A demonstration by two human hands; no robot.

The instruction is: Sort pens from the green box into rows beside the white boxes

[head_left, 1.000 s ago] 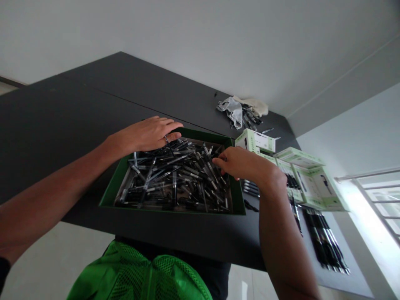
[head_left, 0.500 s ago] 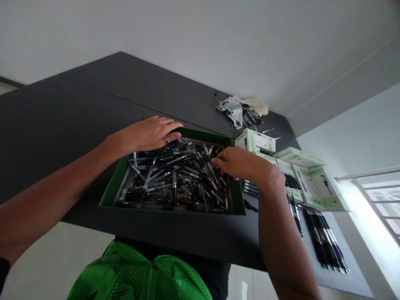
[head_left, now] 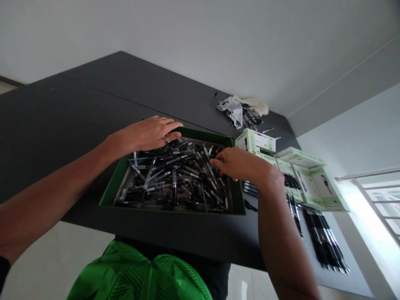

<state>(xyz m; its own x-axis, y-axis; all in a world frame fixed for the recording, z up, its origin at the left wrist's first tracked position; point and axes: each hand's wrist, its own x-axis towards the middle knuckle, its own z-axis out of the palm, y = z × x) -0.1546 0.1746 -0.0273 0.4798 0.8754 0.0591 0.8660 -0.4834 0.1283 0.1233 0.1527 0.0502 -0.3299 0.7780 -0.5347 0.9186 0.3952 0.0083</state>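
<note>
A green box (head_left: 240, 199) full of loose black-and-clear pens (head_left: 175, 175) stands on the dark table in front of me. My left hand (head_left: 153, 132) lies over its far left rim with the fingers stretched out. By the thumb a thin dark piece slants down toward the pens; I cannot tell whether the thumb touches it. At the box's right side, my right hand (head_left: 231, 161) reaches in with its fingers curled and its fingertips against the pens. What lies between those fingertips is hidden.
Light-green and white cartons (head_left: 326, 185), some with pens inside, stand right of the box. Rows of pens (head_left: 325, 239) lie near the right table edge. A grey cloth (head_left: 231, 109) and a cream cloth (head_left: 258, 105) lie by more pens at the back, near the wall.
My right hand has shifted very slightly to the left over the pens. The left hand and the box look unmoved.
</note>
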